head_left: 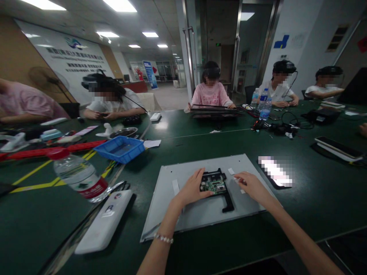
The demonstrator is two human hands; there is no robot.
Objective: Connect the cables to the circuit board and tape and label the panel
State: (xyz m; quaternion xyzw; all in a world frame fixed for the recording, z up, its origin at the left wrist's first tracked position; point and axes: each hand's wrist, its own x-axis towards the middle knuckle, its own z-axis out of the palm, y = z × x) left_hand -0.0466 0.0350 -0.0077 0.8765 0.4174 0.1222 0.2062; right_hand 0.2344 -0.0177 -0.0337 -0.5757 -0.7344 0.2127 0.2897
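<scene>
A flat grey display panel lies on the table in front of me. On its middle rests a black plastic bracket with a green circuit board in it. My left hand grips the bracket's left side, thumb at the near edge and fingers at the far edge. Over the panel's right part, my right hand has its fingertips pinched together beside a short white tape strip. What those fingertips hold, if anything, is too small to make out. Another white strip sticks to the panel's left.
A lit phone lies right of the panel. To the left are a white power bank, a tilted water bottle and a blue tray. Several people sit around the table; one opposite holds a dark panel.
</scene>
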